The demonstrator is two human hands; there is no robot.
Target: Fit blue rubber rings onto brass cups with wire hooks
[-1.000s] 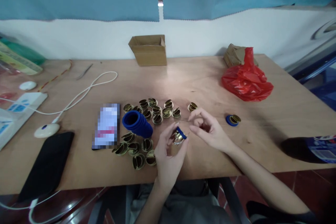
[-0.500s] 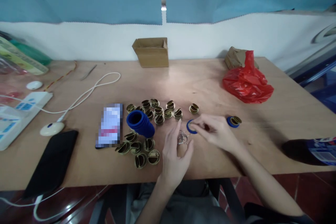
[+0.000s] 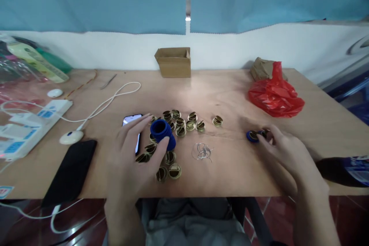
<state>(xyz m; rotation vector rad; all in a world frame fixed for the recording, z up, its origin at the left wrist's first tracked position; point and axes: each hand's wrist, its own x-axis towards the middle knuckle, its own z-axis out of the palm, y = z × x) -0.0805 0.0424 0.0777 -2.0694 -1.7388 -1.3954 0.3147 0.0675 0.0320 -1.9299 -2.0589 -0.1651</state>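
Note:
My left hand is over the left group of brass pieces, fingers spread. Its thumb overlaps the leaning stack of blue rings; I cannot tell whether it touches. Several round brass pieces with flip-up flaps lie around the stack. At the right, my right hand pinches a brass piece, partly hidden by the fingers. Touching or close beside it lies another brass piece in a blue ring. A small tangle of thin silver wire rings rests between my hands.
A lit phone is partly behind my left hand. Left are a black phone, white cable and power strip. At the back stand a cardboard box and a red bag. A dark bottle lies right.
My right hand has moved right with the blue-ringed brass piece, over to the other one. My left hand has moved left from the wire rings to the blue stack.

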